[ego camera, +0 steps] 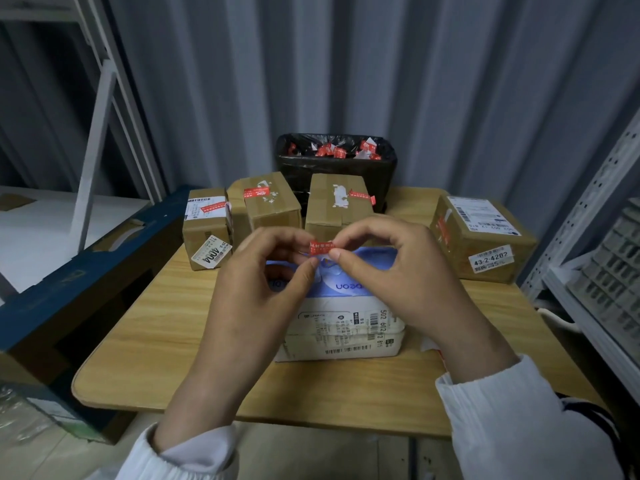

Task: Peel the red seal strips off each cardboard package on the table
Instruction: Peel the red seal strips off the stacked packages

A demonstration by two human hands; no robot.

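Note:
A small red seal strip [321, 247] hangs between my two hands above a blue-and-white package [349, 306] in the middle of the table. My left hand [266, 275] pinches its left end and my right hand [391, 268] pinches its right end. Behind stand several cardboard boxes: a left box [206, 227] with a red strip [212, 207], a second box [270, 202] with a red strip [256, 192], a third box [334, 206] with a red strip [362, 196], and a right box [481, 237] with a red strip [443, 230] on its left edge.
A bin lined with a black bag [337, 168] stands at the table's back and holds several peeled red strips. The wooden table [166, 327] has a dark blue crate [86, 271] on its left and a metal shelf rack [595, 258] on its right.

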